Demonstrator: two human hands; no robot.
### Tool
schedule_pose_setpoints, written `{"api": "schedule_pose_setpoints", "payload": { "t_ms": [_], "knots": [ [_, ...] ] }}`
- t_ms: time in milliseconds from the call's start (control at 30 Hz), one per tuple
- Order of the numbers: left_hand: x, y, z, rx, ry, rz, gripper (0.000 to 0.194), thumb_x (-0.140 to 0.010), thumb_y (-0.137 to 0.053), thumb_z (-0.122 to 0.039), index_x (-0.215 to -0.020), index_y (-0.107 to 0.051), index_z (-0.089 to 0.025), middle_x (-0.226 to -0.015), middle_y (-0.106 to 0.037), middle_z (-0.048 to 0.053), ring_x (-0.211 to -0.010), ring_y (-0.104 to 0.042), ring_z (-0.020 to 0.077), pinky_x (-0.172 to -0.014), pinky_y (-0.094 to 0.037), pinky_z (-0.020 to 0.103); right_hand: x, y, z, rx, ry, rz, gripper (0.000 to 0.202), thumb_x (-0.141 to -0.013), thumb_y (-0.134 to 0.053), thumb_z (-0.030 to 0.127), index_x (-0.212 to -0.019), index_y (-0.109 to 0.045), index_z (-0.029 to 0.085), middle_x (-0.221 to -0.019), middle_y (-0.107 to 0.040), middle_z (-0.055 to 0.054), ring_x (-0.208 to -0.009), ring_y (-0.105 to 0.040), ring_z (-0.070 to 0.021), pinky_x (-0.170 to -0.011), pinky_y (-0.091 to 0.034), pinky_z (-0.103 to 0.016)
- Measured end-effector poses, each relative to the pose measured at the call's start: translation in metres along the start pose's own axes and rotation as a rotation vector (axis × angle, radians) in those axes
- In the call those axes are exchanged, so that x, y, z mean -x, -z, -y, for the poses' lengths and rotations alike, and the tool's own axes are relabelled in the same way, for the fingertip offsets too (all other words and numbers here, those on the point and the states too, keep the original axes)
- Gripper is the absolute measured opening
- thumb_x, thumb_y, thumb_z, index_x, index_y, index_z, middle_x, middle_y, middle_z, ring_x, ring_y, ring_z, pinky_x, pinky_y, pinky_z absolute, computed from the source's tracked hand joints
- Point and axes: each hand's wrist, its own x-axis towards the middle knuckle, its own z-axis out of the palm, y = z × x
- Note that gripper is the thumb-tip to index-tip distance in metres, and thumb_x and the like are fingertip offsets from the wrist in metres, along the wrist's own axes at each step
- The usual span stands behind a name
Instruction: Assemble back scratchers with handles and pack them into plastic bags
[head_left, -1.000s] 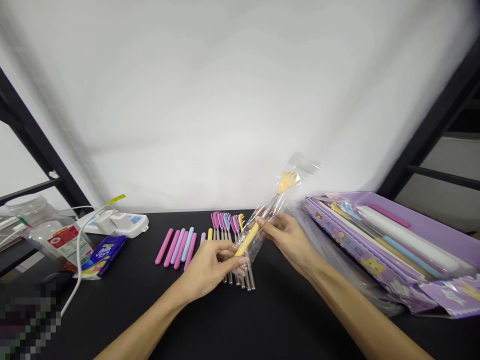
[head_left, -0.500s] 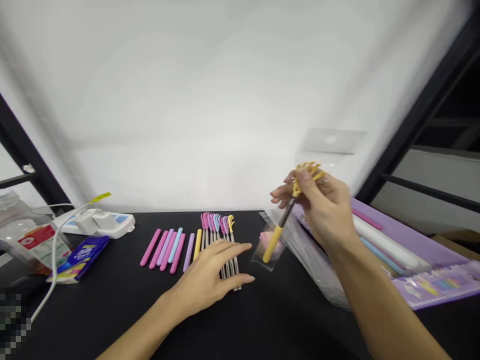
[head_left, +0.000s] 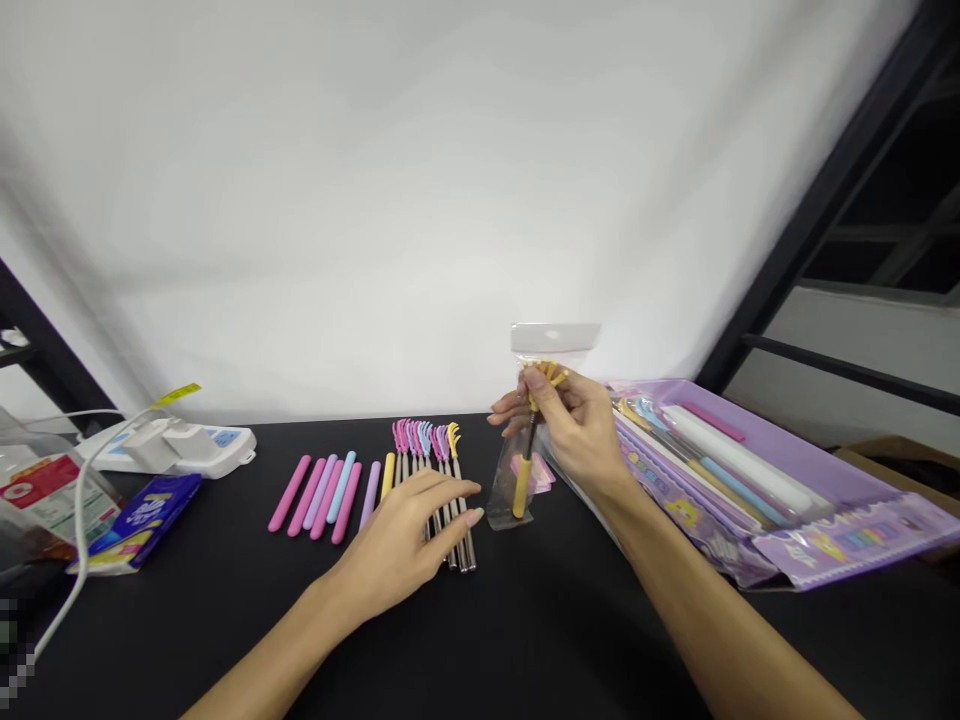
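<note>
My right hand (head_left: 581,420) pinches a yellow back scratcher (head_left: 521,485) by its claw end, handle hanging down. A clear plastic bag (head_left: 555,337) surrounds it, with a header flap above my fingers. My left hand (head_left: 412,530) lies with fingers apart over a row of telescopic back scratcher rods (head_left: 454,440), whose pink, blue, purple and yellow claws point to the wall. To its left lie several loose handles (head_left: 322,495) in pink, purple, blue and yellow. Small pink cards (head_left: 541,475) show behind the bag.
On the right, a purple package (head_left: 712,400) holds more back scratchers and a white tube. At the left are a white power strip (head_left: 225,450) with a cable, a blue packet (head_left: 146,520) and a clear plastic jar (head_left: 60,490). A white wall (head_left: 420,200) rises behind the table.
My right hand has moved left and slightly down with the bagged back scratcher, which now hangs more upright. My left hand stays over the rods. The view has shifted slightly.
</note>
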Motion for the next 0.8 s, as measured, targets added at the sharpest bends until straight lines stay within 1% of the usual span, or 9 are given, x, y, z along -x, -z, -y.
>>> {"api": "schedule_pose_setpoints", "payload": {
  "t_ms": [100,167,200,233,300,467,567,667,800],
  "knots": [
    [0.000,0.000,0.000,-0.006,0.003,0.017,0.030,-0.096,-0.050,-0.041,-0.117,-0.065,-0.027,-0.115,-0.066,0.004,-0.108,-0.060,0.0206,-0.099,-0.046,0.036,0.008,-0.003,-0.019,0.146,0.010,0.117,0.031,-0.089,-0.056,0.048,-0.079,-0.062,0.020,-0.069,-0.071,-0.005,-0.060,-0.070,-0.0208,-0.053,-0.056,-0.033],
    [0.000,0.001,0.001,-0.019,-0.012,0.013,0.030,-0.096,-0.050,-0.040,-0.119,-0.064,-0.026,-0.117,-0.066,0.004,-0.110,-0.059,0.0211,-0.099,-0.045,0.036,0.011,-0.006,-0.029,0.318,0.079,0.307,0.032,-0.087,-0.058,0.046,-0.068,-0.062,0.020,-0.060,-0.067,-0.003,-0.055,-0.066,-0.0190,-0.054,-0.055,-0.033],
    [0.000,0.002,0.001,-0.030,-0.015,-0.002,0.030,-0.095,-0.050,-0.040,-0.119,-0.064,-0.026,-0.117,-0.066,0.004,-0.109,-0.059,0.0213,-0.099,-0.045,0.036,0.011,-0.008,-0.030,0.353,0.107,0.358,0.032,-0.087,-0.058,0.045,-0.067,-0.062,0.020,-0.060,-0.066,-0.002,-0.054,-0.065,-0.0181,-0.055,-0.055,-0.033],
    [-0.001,0.003,0.001,-0.042,-0.010,-0.023,0.030,-0.096,-0.050,-0.040,-0.117,-0.064,-0.026,-0.115,-0.067,0.004,-0.107,-0.060,0.0212,-0.097,-0.046,0.036,0.009,-0.011,-0.028,0.324,0.112,0.338,0.031,-0.089,-0.054,0.044,-0.072,-0.063,0.020,-0.065,-0.068,-0.003,-0.056,-0.066,-0.0176,-0.054,-0.055,-0.032],
    [-0.002,0.005,0.000,-0.062,0.012,-0.069,0.028,-0.096,-0.049,-0.040,-0.111,-0.066,-0.024,-0.108,-0.069,0.004,-0.101,-0.061,0.0205,-0.093,-0.047,0.035,0.003,-0.017,-0.016,0.220,0.089,0.173,0.029,-0.093,-0.050,0.045,-0.088,-0.064,0.020,-0.073,-0.068,-0.003,-0.058,-0.068,-0.0168,-0.052,-0.055,-0.030],
    [-0.005,0.006,-0.001,-0.075,0.011,-0.113,0.027,-0.096,-0.048,-0.039,-0.107,-0.067,-0.022,-0.104,-0.069,0.004,-0.096,-0.061,0.0190,-0.091,-0.046,0.034,-0.014,-0.022,0.020,0.020,0.067,0.024,0.029,-0.088,-0.058,0.048,-0.085,-0.058,0.019,-0.069,-0.068,-0.003,-0.055,-0.068,-0.0160,-0.052,-0.056,-0.028],
    [-0.005,0.000,0.001,-0.139,-0.003,-0.074,0.028,-0.098,-0.045,-0.037,-0.111,-0.065,-0.023,-0.109,-0.068,0.003,-0.103,-0.058,0.0201,-0.094,-0.045,0.035,-0.015,-0.011,0.018,-0.057,0.087,-0.063,0.030,-0.087,-0.060,0.050,-0.084,-0.055,0.020,-0.067,-0.068,-0.002,-0.053,-0.067,-0.0151,-0.053,-0.056,-0.028],
    [-0.012,-0.006,0.004,-0.306,-0.060,-0.029,0.030,-0.099,-0.041,-0.029,-0.120,-0.062,-0.023,-0.114,-0.067,0.005,-0.111,-0.052,0.0244,-0.097,-0.043,0.041,-0.014,0.003,0.011,-0.086,0.045,-0.095,0.032,-0.085,-0.063,0.052,-0.083,-0.054,0.021,-0.066,-0.068,-0.001,-0.052,-0.066,-0.0145,-0.052,-0.055,-0.028],
    [-0.045,-0.006,0.007,-0.516,-0.099,0.056,0.032,-0.093,-0.044,-0.020,-0.120,-0.061,-0.016,-0.109,-0.068,0.010,-0.110,-0.051,0.0288,-0.094,-0.044,0.044,-0.012,0.023,0.010,-0.096,-0.124,-0.083,0.035,-0.081,-0.068,0.051,-0.080,-0.054,0.019,-0.065,-0.068,-0.002,-0.051,-0.065,-0.0144,-0.051,-0.055,-0.026]
  ]
}}
